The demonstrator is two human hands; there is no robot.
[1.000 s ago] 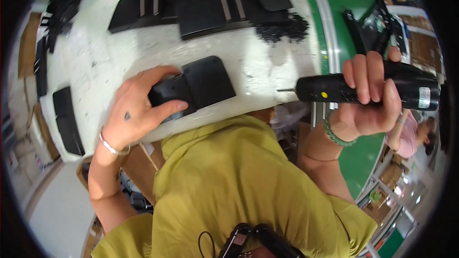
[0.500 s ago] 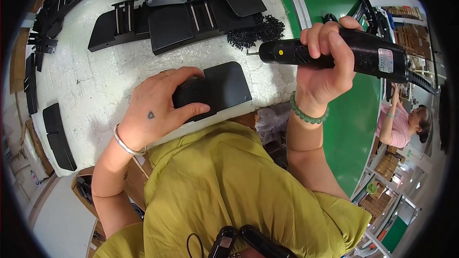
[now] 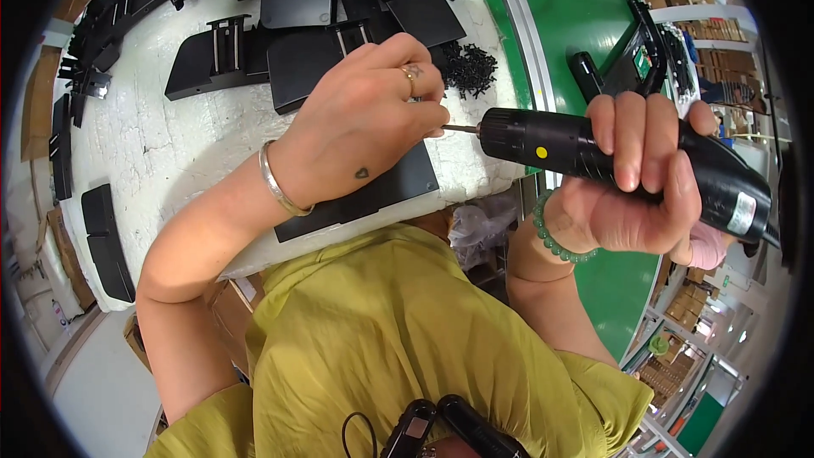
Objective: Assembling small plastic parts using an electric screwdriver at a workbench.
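An electric screwdriver (image 3: 593, 153) lies in my right hand (image 3: 644, 174), its thin bit pointing left. My left hand (image 3: 373, 114) is pinched at the end of that bit; whatever the fingertips hold is hidden. Below the left hand, a flat black panel (image 3: 394, 191) rests at the near edge of the white padded surface (image 3: 229, 136), partly covered by hand and wrist. Just beyond the fingers, a heap of small black screws (image 3: 471, 70) is spread on the padding.
Black panels with metal rods (image 3: 225, 55) crowd the far side. Another black part (image 3: 108, 242) sits at the left edge. To the right runs a green surface (image 3: 615, 305) with black tools (image 3: 585, 76). A person in pink (image 3: 705, 246) is partly visible behind my right hand.
My left hand has let go of the black panel and moved up and right to the screwdriver's bit, fingers pinched. The screwdriver has shifted right and slightly nearer in my right hand.
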